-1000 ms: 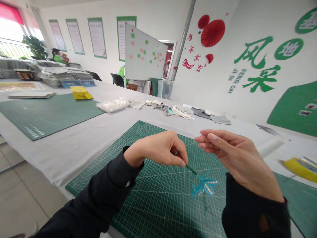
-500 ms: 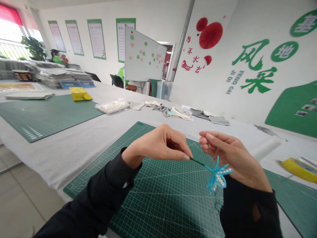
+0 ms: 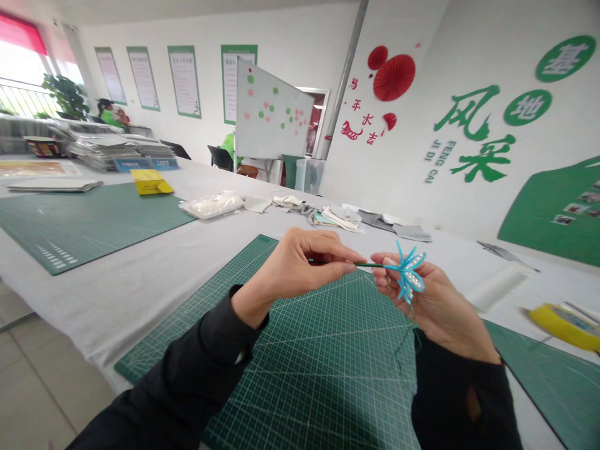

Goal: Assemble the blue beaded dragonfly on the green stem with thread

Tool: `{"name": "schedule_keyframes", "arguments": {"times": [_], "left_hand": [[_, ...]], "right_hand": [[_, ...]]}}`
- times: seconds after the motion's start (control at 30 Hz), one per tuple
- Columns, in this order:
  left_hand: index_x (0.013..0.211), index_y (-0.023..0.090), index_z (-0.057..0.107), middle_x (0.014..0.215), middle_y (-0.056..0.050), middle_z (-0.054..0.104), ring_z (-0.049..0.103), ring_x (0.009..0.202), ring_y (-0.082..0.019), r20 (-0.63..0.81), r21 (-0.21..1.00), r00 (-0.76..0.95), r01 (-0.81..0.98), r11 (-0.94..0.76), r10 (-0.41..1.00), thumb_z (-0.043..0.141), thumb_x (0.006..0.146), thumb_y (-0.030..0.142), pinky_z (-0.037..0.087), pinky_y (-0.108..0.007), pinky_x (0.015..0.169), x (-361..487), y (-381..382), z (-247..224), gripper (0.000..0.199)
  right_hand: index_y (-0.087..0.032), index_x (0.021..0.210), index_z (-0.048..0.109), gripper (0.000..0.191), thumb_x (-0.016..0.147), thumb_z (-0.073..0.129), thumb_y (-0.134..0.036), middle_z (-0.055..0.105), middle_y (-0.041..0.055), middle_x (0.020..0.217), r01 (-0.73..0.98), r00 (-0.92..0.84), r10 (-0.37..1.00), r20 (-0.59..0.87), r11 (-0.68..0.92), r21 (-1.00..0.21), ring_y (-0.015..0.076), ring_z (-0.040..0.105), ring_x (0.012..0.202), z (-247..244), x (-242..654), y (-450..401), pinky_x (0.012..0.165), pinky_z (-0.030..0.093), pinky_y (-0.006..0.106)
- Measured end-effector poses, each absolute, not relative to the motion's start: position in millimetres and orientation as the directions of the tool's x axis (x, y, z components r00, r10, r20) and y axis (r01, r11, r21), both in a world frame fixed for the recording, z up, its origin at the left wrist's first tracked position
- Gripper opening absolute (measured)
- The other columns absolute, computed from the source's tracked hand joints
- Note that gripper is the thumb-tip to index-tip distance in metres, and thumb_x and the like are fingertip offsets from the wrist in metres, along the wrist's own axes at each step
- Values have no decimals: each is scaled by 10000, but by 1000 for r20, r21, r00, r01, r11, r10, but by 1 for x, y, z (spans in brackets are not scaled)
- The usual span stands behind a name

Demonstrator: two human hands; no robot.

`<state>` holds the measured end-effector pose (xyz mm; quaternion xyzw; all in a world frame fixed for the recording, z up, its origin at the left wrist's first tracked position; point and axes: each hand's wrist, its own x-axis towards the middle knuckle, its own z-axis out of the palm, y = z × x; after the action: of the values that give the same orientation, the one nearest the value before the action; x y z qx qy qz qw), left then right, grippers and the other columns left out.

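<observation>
My left hand (image 3: 304, 262) pinches the dark green stem (image 3: 368, 264) of a blue flower (image 3: 409, 274) between thumb and fingers. The flower has several looped petals, some lined with white beads, and points to the right. Behind the flower, my right hand (image 3: 435, 306) has its fingers curled together close to the stem; what they grip, if anything, is hidden by the flower. A thin dark green thread (image 3: 404, 344) hangs below the flower, over the green cutting mat (image 3: 300, 369).
A second cutting mat (image 3: 103, 219) with a yellow box (image 3: 150, 182) lies at the left. Cloth scraps (image 3: 344, 217) and a plastic bag (image 3: 213, 205) lie across the table. Yellow tape (image 3: 565, 326) and scissors (image 3: 504, 252) are at the right.
The flower and its stem have risen and turned from slanting down to nearly level. My right hand is now closer to the stem, with the flower in front of its fingers.
</observation>
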<state>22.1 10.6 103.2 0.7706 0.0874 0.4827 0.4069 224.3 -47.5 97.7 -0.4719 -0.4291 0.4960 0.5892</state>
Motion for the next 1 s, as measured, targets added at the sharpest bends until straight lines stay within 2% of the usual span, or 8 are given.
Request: {"name": "schedule_keyframes", "arguments": {"times": [0.3, 0.43, 0.63, 0.73, 0.8, 0.9, 1.0], "left_hand": [[818, 125, 723, 641, -3, 528, 428, 576, -79, 663, 714, 578, -297, -634, 476, 637, 758, 135, 310, -228, 505, 22, 7, 104, 105], [804, 111, 712, 656, -14, 546, 463, 609, -89, 660, 700, 611, -289, -653, 437, 624, 769, 130, 347, -232, 540, 21, 9, 105, 97], [803, 94, 704, 704, -36, 602, 486, 596, -81, 567, 679, 747, -187, -710, 345, 584, 772, 109, 377, -217, 548, 14, 13, 108, 124], [814, 107, 705, 712, -34, 605, 489, 598, -84, 486, 628, 829, -111, -771, 277, 546, 762, 79, 377, -212, 547, 11, 14, 108, 170], [789, 118, 707, 705, -32, 614, 484, 589, -87, 442, 545, 856, -17, -839, 269, 518, 735, 42, 369, -221, 553, 11, 11, 107, 212], [730, 144, 707, 693, -26, 635, 498, 593, -101, 412, 407, 862, 116, -906, 296, 483, 688, 8, 351, -241, 569, 12, 5, 105, 265], [717, 177, 704, 713, -22, 657, 536, 631, -125, 391, 333, 875, 153, -930, 284, 471, 665, 12, 339, -251, 578, 12, 0, 100, 290]], "right_hand": [[-184, 781, 727, 177, 645, 786, -281, 694, 10, 678, -222, 66, 998, 13, 27, -975, 78, 615, 570, 95, 220, -46, 539, 507, 157], [-189, 767, 718, 158, 651, 784, -274, 719, 21, 739, -246, 93, 995, -20, 3, -969, 74, 620, 586, 92, 222, -42, 569, 512, 156], [-184, 783, 711, 133, 686, 752, -265, 691, 23, 946, -253, 122, 992, -1, 30, -967, 14, 484, 499, 93, 232, -42, 443, 438, 134], [-174, 740, 695, 135, 657, 766, -253, 619, -22, 755, -235, 145, 988, 55, 88, -968, -11, 373, 441, 96, 234, -48, 388, 348, 112], [-165, 736, 690, 156, 637, 773, -253, 540, -40, 631, -171, 164, 982, 89, 117, -978, -9, 332, 424, 100, 232, -54, 374, 301, 117], [-169, 777, 697, 172, 660, 749, -283, 475, -45, 544, -38, 170, 977, 132, 140, -989, 17, 311, 414, 108, 225, -66, 355, 238, 152], [-188, 805, 699, 165, 694, 712, -309, 404, -62, 483, 11, 149, 973, 176, 176, -984, 29, 250, 396, 117, 215, -81, 351, 171, 179]]}}
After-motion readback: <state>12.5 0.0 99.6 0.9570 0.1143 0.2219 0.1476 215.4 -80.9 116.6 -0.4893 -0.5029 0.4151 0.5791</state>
